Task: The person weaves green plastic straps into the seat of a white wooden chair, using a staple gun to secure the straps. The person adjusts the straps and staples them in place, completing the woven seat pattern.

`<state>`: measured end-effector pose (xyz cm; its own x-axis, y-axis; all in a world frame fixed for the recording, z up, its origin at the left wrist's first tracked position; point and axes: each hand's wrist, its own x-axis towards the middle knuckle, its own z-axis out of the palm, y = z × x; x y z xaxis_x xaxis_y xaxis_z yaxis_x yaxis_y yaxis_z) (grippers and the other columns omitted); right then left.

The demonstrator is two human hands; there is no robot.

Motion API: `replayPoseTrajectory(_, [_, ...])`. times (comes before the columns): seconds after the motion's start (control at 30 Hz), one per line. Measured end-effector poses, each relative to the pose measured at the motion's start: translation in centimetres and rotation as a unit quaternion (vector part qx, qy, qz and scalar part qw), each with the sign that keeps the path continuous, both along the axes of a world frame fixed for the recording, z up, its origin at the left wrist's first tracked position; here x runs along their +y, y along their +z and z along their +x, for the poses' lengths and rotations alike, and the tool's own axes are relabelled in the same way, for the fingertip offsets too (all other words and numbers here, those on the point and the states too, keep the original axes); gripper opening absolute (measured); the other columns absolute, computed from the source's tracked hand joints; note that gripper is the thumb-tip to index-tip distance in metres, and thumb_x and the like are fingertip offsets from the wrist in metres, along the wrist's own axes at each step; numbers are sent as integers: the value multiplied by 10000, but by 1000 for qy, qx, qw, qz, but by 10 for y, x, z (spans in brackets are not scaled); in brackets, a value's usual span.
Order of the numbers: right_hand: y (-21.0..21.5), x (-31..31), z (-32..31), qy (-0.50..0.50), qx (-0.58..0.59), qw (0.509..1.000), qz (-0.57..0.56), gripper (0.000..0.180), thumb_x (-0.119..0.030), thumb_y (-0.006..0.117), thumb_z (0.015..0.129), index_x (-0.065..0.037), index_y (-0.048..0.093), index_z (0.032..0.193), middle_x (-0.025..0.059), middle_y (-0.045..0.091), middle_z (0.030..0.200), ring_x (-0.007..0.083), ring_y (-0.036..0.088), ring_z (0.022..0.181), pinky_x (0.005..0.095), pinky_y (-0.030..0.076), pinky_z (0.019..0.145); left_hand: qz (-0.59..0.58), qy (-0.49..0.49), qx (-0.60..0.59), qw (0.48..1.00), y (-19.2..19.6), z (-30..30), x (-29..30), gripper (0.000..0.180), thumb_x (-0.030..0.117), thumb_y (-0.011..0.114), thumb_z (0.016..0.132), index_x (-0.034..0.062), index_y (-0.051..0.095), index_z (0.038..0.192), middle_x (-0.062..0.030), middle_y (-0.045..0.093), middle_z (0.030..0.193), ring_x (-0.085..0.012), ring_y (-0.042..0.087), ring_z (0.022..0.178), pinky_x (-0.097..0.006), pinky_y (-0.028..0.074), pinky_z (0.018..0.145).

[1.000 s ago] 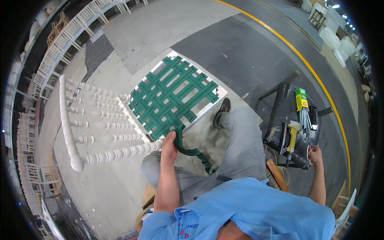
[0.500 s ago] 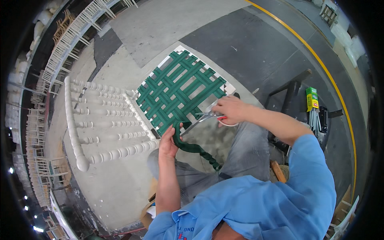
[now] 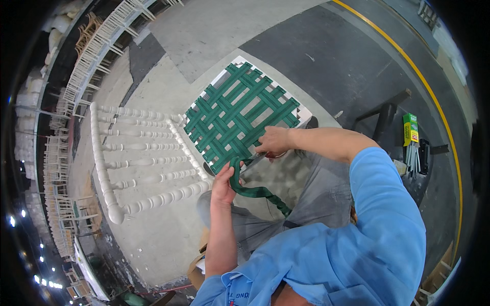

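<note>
A white chair lies tipped over, its turned-spindle back (image 3: 145, 147) to the left and its seat woven with green webbing (image 3: 237, 124) facing me. At the seat's near edge my left hand (image 3: 223, 184) is closed on a loose green webbing strap (image 3: 253, 192). This strap loops over the fingers and trails, twisted, toward my lap. My right hand (image 3: 274, 140) is closed on scissors (image 3: 277, 155) whose red handle shows below the fingers. The blades reach left toward the strap near my left hand, partly hidden by the right hand.
To the right, a dark stool (image 3: 421, 176) bears a green-and-yellow box (image 3: 410, 128) and several thin metal pieces. Rows of white chairs (image 3: 97, 53) line the far left. A yellow line (image 3: 408, 61) curves along the floor at right. A cardboard box (image 3: 196, 270) sits by my left forearm.
My right hand has moved left along the seat's near edge, bringing the scissors closer to the strap at my left hand. The whole view has shifted slightly.
</note>
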<state>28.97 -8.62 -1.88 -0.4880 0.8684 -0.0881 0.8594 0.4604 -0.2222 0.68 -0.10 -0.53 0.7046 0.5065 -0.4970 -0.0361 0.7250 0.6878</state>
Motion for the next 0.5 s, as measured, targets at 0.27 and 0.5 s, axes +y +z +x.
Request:
replayPoseTrajectory(0.27, [26, -58, 23, -272, 164, 945, 77, 445, -440, 734, 857, -176, 631, 1200, 114, 707, 974, 322, 698, 891, 456, 515, 775, 95, -9, 13, 995, 20, 2, -10, 270, 106, 575, 1020, 17, 626, 1270, -95, 732, 1149, -135, 689, 833, -288, 561, 730])
replayPoseTrajectory(0.5, [87, -269, 32, -708, 276, 623, 186, 587, -439, 813, 838, -90, 597, 1258, 133, 687, 808, 300, 691, 762, 399, 525, 704, 514, -245, 218, 792, -46, 50, -13, 525, 267, 671, 955, -53, 582, 1362, -211, 516, 1494, -312, 547, 1327, -382, 464, 1075])
